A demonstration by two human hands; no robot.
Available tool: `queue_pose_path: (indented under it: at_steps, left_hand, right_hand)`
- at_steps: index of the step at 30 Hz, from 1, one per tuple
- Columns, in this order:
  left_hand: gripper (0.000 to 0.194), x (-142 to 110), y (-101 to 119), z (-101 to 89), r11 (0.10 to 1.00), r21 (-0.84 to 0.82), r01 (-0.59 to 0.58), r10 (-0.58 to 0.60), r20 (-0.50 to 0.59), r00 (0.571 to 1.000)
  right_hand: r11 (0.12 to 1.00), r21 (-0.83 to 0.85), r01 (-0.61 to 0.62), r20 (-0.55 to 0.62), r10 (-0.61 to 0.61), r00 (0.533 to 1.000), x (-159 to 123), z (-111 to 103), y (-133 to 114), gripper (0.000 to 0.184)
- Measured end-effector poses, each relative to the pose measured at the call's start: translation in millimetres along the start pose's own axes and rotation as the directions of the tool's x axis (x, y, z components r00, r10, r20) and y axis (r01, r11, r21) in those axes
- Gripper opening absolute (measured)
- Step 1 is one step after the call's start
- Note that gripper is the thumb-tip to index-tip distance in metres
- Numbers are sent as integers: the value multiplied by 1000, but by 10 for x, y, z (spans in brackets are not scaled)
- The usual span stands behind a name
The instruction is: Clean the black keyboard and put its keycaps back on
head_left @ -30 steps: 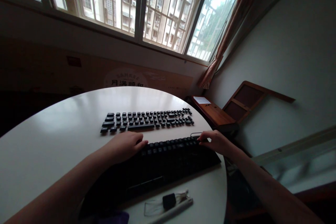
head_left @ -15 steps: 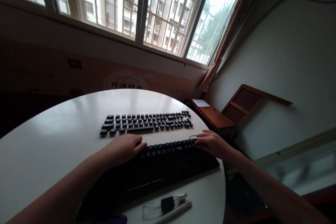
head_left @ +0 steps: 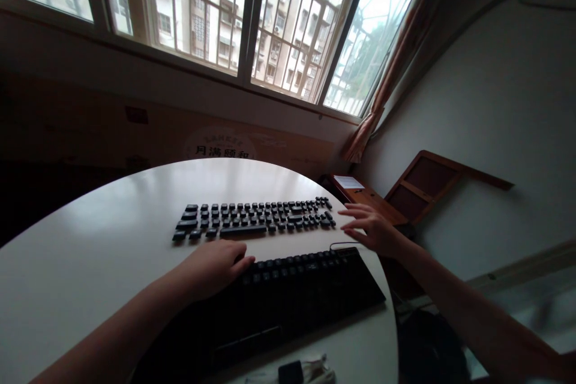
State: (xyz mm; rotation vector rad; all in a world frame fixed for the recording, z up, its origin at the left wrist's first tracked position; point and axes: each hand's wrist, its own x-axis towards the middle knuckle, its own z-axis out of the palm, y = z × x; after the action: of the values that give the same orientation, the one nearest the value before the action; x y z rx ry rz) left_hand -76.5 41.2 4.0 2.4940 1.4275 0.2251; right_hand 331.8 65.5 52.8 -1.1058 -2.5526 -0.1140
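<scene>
A black keyboard [head_left: 310, 306] lies on the white round table, with rows of keys left only along its far edge. My left hand [head_left: 218, 267] is closed on its far left edge, fingers curled and thumb by the keys; the forearm hides that end. Beyond it, loose black keycaps [head_left: 243, 232] are laid out on the table in keyboard order. My right hand [head_left: 371, 228] is off the keyboard, fingers stretched and apart, just right of the keycap rows; I see nothing in it. A thin cable [head_left: 344, 244] leaves the keyboard's far edge.
The white table [head_left: 81, 252] curves away on the left and ends close to the keyboard's right side. A small black block with pale wire or tool parts [head_left: 310, 369] lies at the near edge. A wooden chair [head_left: 423, 183] and a barred window [head_left: 288, 30] stand beyond.
My right hand has left the keyboard's far right corner and moved forward beside the loose keycaps, its fingers spreading. My left hand stays at the keyboard. The view has shifted slightly.
</scene>
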Motion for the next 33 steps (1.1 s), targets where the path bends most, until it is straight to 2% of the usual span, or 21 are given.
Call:
queue_pose_path:
  at_steps: [2, 3, 6, 9, 13, 19, 24, 29, 33]
  left_hand:
    - [41, 2, 5, -5, 1000, 16, 8, -9, 12, 1000]
    - [41, 3, 5, -6, 1000, 19, 13, -13, 16, 1000]
    - [40, 2, -6, 0, 1000, -3, 26, -25, 19, 999]
    - [40, -3, -17, 6, 999, -26, 29, -29, 10, 1000]
    - [41, -6, -6, -5, 999, -16, 34, -34, 25, 999]
    - [42, -16, -4, -3, 999, -22, 38, -37, 34, 999]
    - [41, -16, -11, 10, 998, -40, 38, -37, 21, 999]
    - [41, -11, 5, -8, 998, -40, 41, -40, 30, 999]
    - [42, -13, -5, 4, 1000, -19, 23, -23, 24, 999]
  right_hand:
    - [994, -18, -108, -99, 106, 989, 333, 31, 302, 16]
    - [979, -44, -199, -89, 195, 977, 501, 77, 459, 18]
    - [959, -79, -273, -1, 274, 962, 918, 291, 876, 19]
    - [941, -112, -318, 87, 328, 941, 1145, 518, 1157, 21]
    - [931, -137, -339, 186, 360, 914, 1268, 711, 1353, 23]
    - [916, -171, -362, 285, 398, 872, 1376, 847, 1435, 20]
    - [897, -212, -387, 309, 437, 845, 1426, 917, 1385, 27]
    - [900, -197, -388, 223, 427, 876, 1479, 877, 1259, 15]
    - [929, -117, -351, 95, 362, 927, 1436, 633, 1103, 17]
